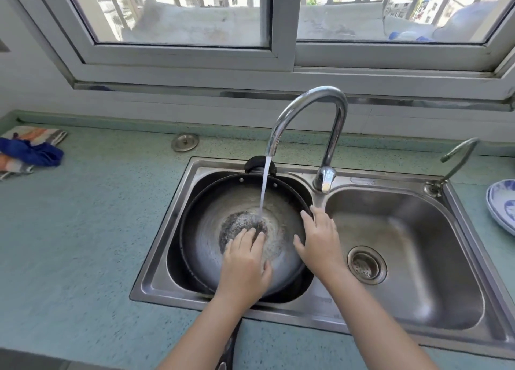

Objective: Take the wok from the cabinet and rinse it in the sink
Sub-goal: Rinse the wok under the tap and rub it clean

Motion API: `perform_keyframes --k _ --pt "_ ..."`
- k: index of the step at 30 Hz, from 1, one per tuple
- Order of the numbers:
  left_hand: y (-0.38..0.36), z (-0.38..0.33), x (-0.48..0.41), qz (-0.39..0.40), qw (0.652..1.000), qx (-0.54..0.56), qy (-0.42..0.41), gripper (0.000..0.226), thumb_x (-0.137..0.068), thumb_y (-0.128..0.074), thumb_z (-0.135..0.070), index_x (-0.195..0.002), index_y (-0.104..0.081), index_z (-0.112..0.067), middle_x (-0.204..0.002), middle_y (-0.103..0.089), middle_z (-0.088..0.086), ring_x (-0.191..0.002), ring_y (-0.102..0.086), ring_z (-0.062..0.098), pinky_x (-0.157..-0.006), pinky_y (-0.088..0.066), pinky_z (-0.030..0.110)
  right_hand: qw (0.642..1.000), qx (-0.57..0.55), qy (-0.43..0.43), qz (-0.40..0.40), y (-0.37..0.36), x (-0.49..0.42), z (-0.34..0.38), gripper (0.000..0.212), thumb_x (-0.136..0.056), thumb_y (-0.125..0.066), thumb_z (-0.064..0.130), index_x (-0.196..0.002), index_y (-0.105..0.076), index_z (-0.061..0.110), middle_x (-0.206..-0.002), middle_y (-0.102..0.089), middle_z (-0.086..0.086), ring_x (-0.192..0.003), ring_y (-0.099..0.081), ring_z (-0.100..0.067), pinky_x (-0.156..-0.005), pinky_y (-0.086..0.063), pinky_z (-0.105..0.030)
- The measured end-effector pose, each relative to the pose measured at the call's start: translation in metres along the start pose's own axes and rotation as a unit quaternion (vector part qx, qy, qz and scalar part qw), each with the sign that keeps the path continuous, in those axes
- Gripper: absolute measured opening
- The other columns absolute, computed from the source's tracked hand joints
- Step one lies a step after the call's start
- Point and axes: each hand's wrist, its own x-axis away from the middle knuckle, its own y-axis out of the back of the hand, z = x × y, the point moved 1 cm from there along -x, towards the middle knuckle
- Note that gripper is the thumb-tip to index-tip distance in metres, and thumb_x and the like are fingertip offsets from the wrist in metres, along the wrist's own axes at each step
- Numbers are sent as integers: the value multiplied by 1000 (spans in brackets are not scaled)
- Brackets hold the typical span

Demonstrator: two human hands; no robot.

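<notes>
Wok (206, 227): it sits in the left basin of the sink (164, 230), tilted a little, and nearly fills it. I think it lies there so the stream can fall into its middle.
Inside the wok: a shallow pool of foaming water (237, 224) at the bottom, just ahead of the left fingertips. I see no food in it.
Left hand (245, 269): it reaches into the wok, fingers straight and close together, pressed flat on the bottom. They hold nothing. It seems to rub the metal under the water.
Right hand (320, 238): the fingers are straight and slightly apart and lie over the right rim, with the thumb inside. Probably it steadies the wok against the rubbing.
Tap (312, 102): its spout bends over the wok, and the stream (264, 185) lands just beyond the left fingertips.
Right basin (418, 258): to the right of the right fingers. It holds only its drain strainer (366, 263).
Counter (83, 216): a blue cloth (33, 152) lies far left of the left fingers, and stacked plates (501, 205) stand far right of the right fingers.
Stage: in my judgement, the rinsing is in the middle.
</notes>
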Motion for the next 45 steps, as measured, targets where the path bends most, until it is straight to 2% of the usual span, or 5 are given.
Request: perform_keyframes --k 13,20,39,43,45 --pt "-2 37 107 35 981 181 63 58 -88 -52 -27 -140 -37 -7 -143 -42 8 -134 -36 21 -112 -27 29 995 -73 -69 -3 7 112 82 54 -75 -70 15 -123 -56 -6 -125 -56 -21 -120 -52 -36 -98 -43 -42" --pt "-1 38 154 83 948 286 109 40 -86 -53 -19 -126 -49 -12 -121 -53 4 -117 -47 21 -87 -34 23 986 -118 -107 46 6 159 114 57 -86 -60 26 -135 -45 2 -133 -47 -12 -128 -41 -24 -108 -31 -29" --pt "-7 29 181 156 839 456 254 45 -81 -56 -10 -124 -42 -17 -97 -56 4 -85 -54 22 -68 -40 28 872 -340 -302 181 -21 176 142 34 -85 -65 24 -113 -63 6 -106 -67 -7 -92 -59 -15 -73 -41 -20" --pt "-10 24 181 163 842 435 274 49 -81 -58 -12 -125 -38 -12 -114 -57 13 -100 -57 29 -71 -40 28 835 -399 -323 198 -22 174 143 13 -85 -64 21 -79 -63 10 -72 -60 -3 -69 -56 -13 -58 -42 -21" --pt "-13 22 181 163 840 428 290 46 -80 -60 -12 -121 -38 -7 -116 -56 15 -102 -57 31 -70 -39 28 825 -412 -331 203 -22 174 144 29 -86 -63 19 -59 -53 15 -58 -53 1 -55 -49 -8 -49 -38 -18"
